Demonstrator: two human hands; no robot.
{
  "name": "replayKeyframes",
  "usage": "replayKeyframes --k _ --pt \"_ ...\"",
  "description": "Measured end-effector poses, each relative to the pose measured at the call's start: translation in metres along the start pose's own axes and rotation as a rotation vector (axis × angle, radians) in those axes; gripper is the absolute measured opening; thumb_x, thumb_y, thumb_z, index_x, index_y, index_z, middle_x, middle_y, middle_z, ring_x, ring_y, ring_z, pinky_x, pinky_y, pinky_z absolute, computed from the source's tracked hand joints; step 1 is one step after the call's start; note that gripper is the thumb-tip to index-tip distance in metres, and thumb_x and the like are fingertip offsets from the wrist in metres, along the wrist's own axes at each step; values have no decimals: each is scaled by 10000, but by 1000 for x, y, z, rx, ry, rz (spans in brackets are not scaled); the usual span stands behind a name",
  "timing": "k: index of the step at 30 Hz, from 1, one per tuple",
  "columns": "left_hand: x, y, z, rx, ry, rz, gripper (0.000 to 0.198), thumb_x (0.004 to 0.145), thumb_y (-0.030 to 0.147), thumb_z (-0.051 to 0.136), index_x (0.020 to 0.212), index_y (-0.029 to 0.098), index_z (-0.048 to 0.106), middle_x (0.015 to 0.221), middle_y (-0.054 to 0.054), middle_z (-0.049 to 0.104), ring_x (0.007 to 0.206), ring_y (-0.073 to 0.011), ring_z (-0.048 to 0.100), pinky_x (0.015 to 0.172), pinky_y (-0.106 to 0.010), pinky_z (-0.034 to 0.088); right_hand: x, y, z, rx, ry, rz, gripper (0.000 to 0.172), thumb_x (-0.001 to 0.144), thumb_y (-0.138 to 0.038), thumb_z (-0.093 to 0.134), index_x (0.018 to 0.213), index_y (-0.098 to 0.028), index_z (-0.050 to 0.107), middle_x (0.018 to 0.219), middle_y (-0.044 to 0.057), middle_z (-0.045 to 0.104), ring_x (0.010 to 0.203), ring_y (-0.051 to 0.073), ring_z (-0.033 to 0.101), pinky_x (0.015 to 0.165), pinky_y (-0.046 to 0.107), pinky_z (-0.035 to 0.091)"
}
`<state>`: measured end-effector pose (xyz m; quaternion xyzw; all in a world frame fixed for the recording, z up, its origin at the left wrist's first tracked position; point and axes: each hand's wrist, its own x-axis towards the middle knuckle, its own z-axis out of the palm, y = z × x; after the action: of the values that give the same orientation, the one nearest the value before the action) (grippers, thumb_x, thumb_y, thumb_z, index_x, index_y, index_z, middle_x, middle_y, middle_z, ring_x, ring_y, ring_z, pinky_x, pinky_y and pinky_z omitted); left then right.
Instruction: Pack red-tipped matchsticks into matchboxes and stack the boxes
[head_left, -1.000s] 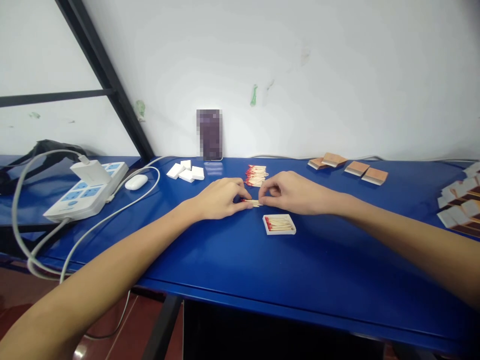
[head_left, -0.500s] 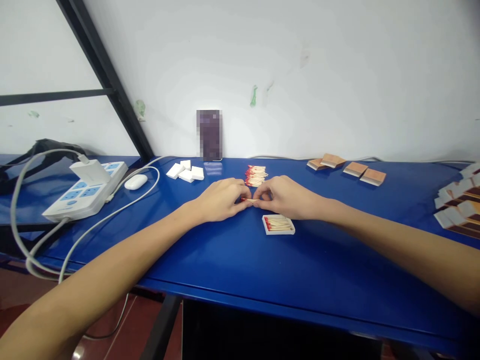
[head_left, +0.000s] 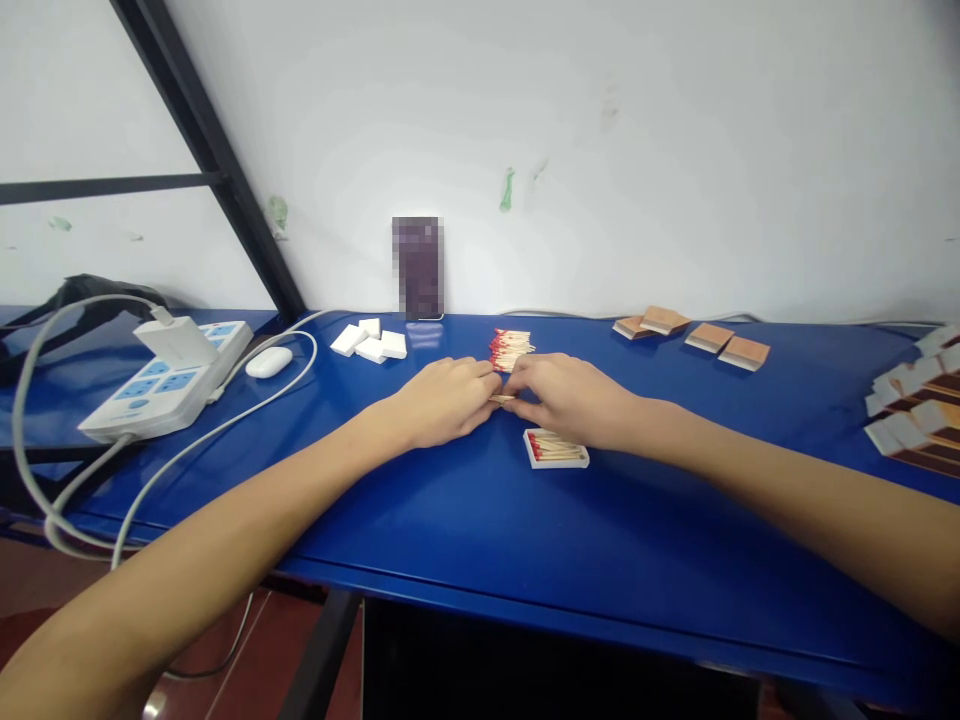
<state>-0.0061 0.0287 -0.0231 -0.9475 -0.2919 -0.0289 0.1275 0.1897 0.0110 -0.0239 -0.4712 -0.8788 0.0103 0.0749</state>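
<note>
Several matches [head_left: 501, 399] are pinched in the nearly closed grip of left hand [head_left: 448, 402] and right hand [head_left: 574, 398], behind the tray [head_left: 559, 464]; seemingly being evened, level ends are called for.

Indoor workspace: blue tabletop [head_left: 600, 540], power strip [head_left: 154, 385], marked wall [head_left: 712, 150]

1. The head view looks from the person's head, on the near side of the table [head_left: 450, 530].
2. It faces forward and down, across the table to the wall [head_left: 697, 160].
3. It is near: left hand [head_left: 450, 400] and right hand [head_left: 574, 395] sit mid-frame, arms [head_left: 247, 525] entering from lower left and right.
4. Its wide span takes in the power strip [head_left: 166, 384] at left and floor [head_left: 270, 650] below.
</note>
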Motion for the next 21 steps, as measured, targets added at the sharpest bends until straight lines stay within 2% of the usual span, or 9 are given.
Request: replayKeyframes --k 6,11,15,21 --pt "1 -1 2 -30 -47 -39 206 996 275 415 981 124 555 973 -101 632 838 -218 605 711 -342 446 3 1 2 -88 5 -39 215 964 -304 479 914 -163 633 918 95 695 786 218 628 592 313 352" --pt "3 -3 4 -99 -57 -13 178 983 266 415 982 129 529 974 -104 619 851 -215 603 741 -338 461 9 4 -5 -12 -81 -131 227 961 -295 491 817 -170 613 775 62 660 695 177 580 589 291 356" --pt "3 -5 5 -131 -71 -20 188 989 275 397 973 131 517 976 -108 612 850 -217 601 743 -341 465 10 5 -7 1 -84 -170 170 931 -221 507 801 -158 596 801 70 651 672 159 556 599 285 365" --pt "4 -5 4 -174 -8 14 151 974 246 393 990 137 496 976 -111 601 865 -217 594 748 -339 468 6 5 -13 70 -64 -159 134 891 -197 536 767 -161 571 757 44 611 636 134 511 592 278 356"
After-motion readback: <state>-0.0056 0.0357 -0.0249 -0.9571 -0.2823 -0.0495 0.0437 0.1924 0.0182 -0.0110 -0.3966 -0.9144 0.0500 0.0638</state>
